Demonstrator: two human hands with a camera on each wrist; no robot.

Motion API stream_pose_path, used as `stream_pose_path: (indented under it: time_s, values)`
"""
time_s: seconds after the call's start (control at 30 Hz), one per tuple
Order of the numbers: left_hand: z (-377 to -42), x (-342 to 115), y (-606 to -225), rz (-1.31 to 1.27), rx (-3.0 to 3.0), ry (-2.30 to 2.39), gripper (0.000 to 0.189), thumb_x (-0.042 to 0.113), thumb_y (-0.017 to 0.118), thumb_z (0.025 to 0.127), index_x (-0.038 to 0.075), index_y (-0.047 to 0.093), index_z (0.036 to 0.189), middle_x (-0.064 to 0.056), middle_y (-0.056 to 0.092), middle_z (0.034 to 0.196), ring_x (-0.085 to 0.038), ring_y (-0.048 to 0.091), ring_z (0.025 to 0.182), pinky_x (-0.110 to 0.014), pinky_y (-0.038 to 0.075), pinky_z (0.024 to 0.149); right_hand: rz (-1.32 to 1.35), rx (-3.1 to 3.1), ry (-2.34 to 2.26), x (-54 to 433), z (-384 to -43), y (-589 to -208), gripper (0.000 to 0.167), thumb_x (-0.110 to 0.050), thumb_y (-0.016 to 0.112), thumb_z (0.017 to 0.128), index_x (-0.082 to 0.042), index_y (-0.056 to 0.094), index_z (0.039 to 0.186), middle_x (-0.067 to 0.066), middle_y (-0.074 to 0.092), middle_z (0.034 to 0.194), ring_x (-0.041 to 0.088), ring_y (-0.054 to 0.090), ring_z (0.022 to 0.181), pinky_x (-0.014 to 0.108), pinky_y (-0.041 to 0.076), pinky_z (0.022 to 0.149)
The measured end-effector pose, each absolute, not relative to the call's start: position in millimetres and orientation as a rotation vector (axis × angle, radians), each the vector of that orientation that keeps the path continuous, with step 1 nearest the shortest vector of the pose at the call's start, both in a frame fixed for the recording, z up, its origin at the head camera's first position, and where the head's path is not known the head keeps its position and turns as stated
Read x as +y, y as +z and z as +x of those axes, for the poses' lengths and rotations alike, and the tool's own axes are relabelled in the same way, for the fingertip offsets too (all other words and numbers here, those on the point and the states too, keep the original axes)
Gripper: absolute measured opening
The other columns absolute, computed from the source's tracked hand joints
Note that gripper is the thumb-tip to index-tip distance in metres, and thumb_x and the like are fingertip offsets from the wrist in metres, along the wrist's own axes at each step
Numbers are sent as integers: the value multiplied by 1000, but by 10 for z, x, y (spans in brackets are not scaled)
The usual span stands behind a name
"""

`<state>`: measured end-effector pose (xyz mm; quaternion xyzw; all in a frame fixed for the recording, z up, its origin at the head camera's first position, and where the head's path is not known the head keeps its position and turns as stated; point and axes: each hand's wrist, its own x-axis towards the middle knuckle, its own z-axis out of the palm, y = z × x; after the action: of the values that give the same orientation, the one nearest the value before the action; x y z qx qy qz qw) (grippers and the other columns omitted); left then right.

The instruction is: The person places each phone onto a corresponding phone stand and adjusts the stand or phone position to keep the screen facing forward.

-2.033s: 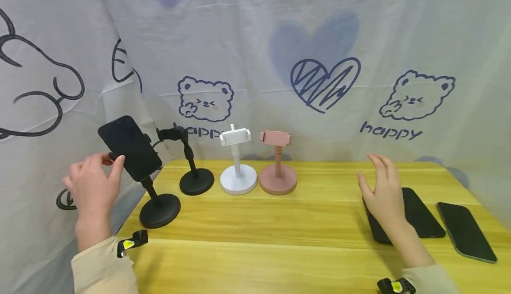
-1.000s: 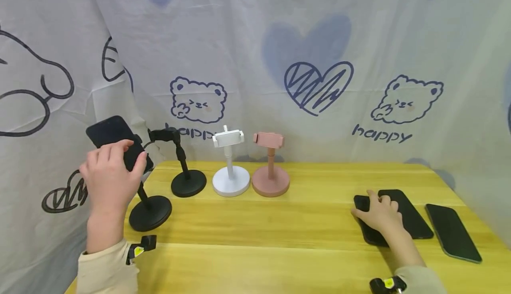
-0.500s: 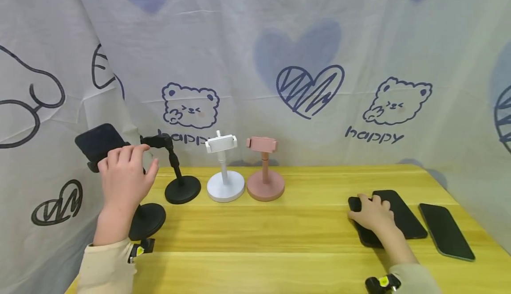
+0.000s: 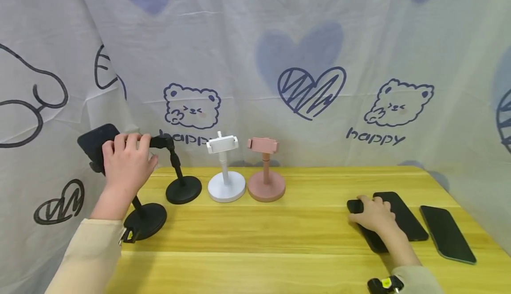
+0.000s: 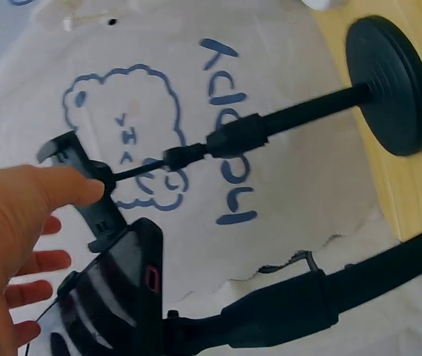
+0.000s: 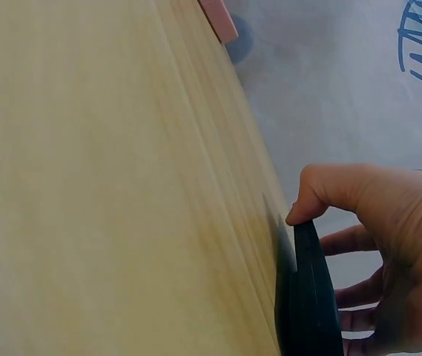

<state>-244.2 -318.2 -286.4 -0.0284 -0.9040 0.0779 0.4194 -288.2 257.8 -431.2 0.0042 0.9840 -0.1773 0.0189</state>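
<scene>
My left hand (image 4: 127, 161) is raised at the far left, fingers loosely bent, overlapping a black smartphone (image 4: 96, 145) clamped in a black phone stand (image 4: 145, 221). In the left wrist view, the thumb reaches in front of the empty clamp (image 5: 88, 194) of a second black stand, while the other fingers hang beside the clamped smartphone (image 5: 110, 300). At the right, my right hand (image 4: 377, 216) holds another black smartphone (image 4: 374, 239) by its edges. The right wrist view shows this smartphone (image 6: 311, 297) edge-on, thumb at its top corner and fingers behind.
The second black stand (image 4: 183, 190), a white stand (image 4: 226, 187) and a pink stand (image 4: 266, 185) line the table's back left, their clamps without phones. Two more phones lie at the right: a black one (image 4: 407, 223) beside the right hand and another (image 4: 448, 234) further out. A printed curtain (image 4: 311, 41) hangs behind.
My left hand has moved from the clamped smartphone's left edge rightward across it; that smartphone now leans differently. My right hand has come down from above and taken hold of a smartphone.
</scene>
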Motion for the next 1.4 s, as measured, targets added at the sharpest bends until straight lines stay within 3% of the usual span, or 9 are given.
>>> stream_pose_path:
  time_s: [0.17, 0.4, 0.57, 1.0, 1.4]
  values:
    - [-2541, -3208, -2844, -23, -2312, 281, 52, 18, 79, 78, -4, 52, 117, -27, 58, 112, -43, 42, 108, -58, 30, 91, 3, 3052, -605, 2584, -2886, -4289, 84, -41, 68, 78, 1, 38, 145, 45, 30, 134, 64, 29, 119, 74, 34, 84]
    - [-2645, -3239, -2844, -18, -2332, 341, 31, 12, 71, 83, -6, 54, 101, -26, 63, 94, -40, 43, 96, -57, 29, 86, 1, 3051, -679, 2622, -2870, -4186, 80, -40, 65, 82, -2, 36, 146, 45, 28, 137, 65, 27, 120, 77, 33, 84]
    - [-2674, -3252, -2838, -28, -2337, 339, 20, 8, 66, 87, -6, 55, 97, -26, 63, 92, -39, 42, 94, -57, 29, 86, 5, 3106, -745, 2646, -2854, -4094, 79, -38, 65, 83, -3, 35, 147, 44, 28, 137, 65, 27, 120, 78, 32, 85]
    - [-2634, -3170, -2872, -111, -2234, 331, 36, 21, 79, 79, -4, 59, 96, -22, 63, 93, -38, 46, 95, -55, 32, 84, 35, 3283, -1151, 2608, -2786, -3847, 77, -29, 65, 83, -6, 34, 150, 42, 28, 141, 62, 23, 128, 73, 29, 92]
    - [-2555, -3062, -2988, -196, -2076, 254, 40, 24, 80, 76, -2, 63, 102, -21, 66, 97, -38, 48, 94, -53, 31, 80, -26, 3289, -1352, 2504, -2656, -3605, 73, -26, 63, 82, -14, 38, 150, 36, 35, 142, 51, 36, 123, 65, 35, 88]
